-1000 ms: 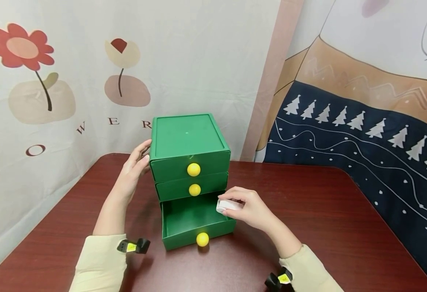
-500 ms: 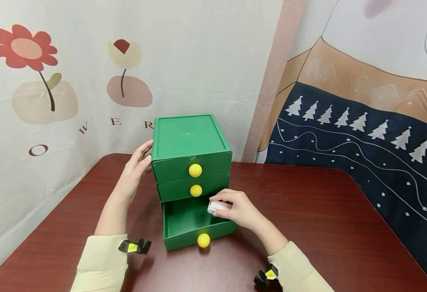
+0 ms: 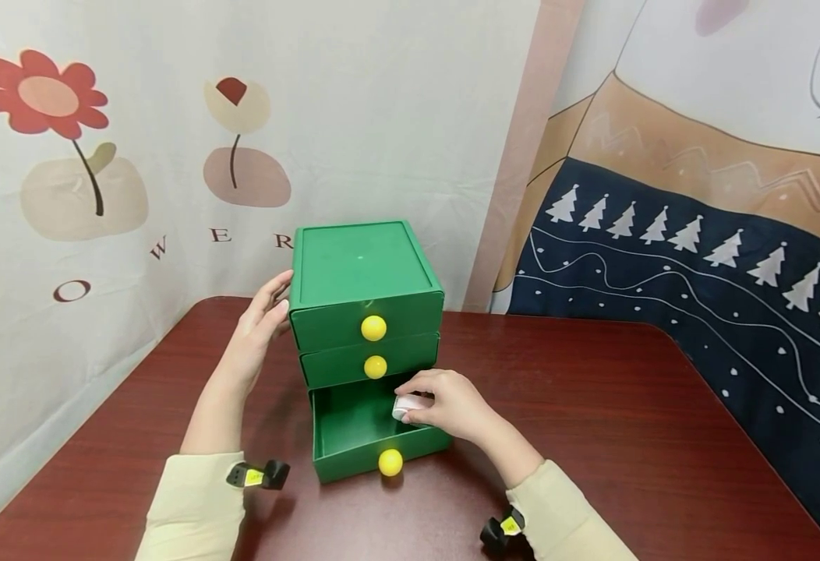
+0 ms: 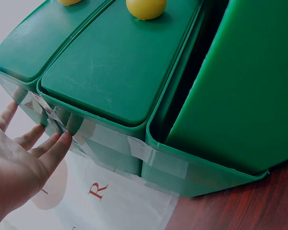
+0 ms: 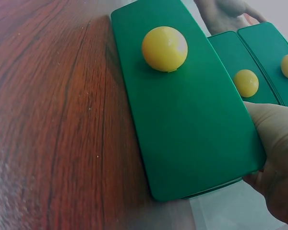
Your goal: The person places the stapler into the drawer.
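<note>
A green drawer cabinet (image 3: 364,261) has three drawers, each with a round yellow knob. Its bottom drawer (image 3: 343,465) is pulled out, while the two above are in. My left hand (image 3: 252,339) rests on the cabinet's left side, and the left wrist view shows the straight fingers (image 4: 54,151) spread against the taped side wall. Over the right part of the bottom drawer, my right hand (image 3: 455,405) pinches a small white block-like object (image 3: 406,404) with a rounded end between thumb and fingers. The drawer front hides that object in the right wrist view.
The cabinet stands on a dark red wood-grain table (image 3: 578,421). Behind it hangs a pale cloth (image 3: 382,109) with flowers and letters. A dark blue printed cloth (image 3: 669,296) with white trees hangs at the right.
My right hand has moved left and slightly down with the white object, from the drawer's right edge to farther over its inside. The left hand keeps its place on the cabinet.
</note>
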The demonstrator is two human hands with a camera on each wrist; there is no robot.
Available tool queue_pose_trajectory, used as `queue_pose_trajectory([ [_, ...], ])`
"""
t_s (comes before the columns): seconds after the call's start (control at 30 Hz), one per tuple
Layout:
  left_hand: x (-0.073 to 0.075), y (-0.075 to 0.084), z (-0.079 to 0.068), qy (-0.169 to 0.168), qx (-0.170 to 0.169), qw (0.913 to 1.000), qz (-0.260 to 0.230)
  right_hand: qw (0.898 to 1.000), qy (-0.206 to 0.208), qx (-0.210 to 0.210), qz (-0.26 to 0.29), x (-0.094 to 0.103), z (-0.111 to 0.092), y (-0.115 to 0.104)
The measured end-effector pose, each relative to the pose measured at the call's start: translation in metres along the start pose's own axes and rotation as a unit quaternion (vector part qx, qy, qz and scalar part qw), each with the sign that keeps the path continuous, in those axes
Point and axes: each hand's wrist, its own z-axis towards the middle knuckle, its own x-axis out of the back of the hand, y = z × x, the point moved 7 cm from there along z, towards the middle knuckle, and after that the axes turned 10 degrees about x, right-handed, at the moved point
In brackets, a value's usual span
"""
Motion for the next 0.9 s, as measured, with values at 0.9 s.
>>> queue_pose_trajectory([
  [0.9, -0.002, 0.003, -0.002, 0.003, 0.000, 0.9999, -0.013, 0.991, 0.035, 0.116, 0.064, 0.000, -0.034, -0.052],
])
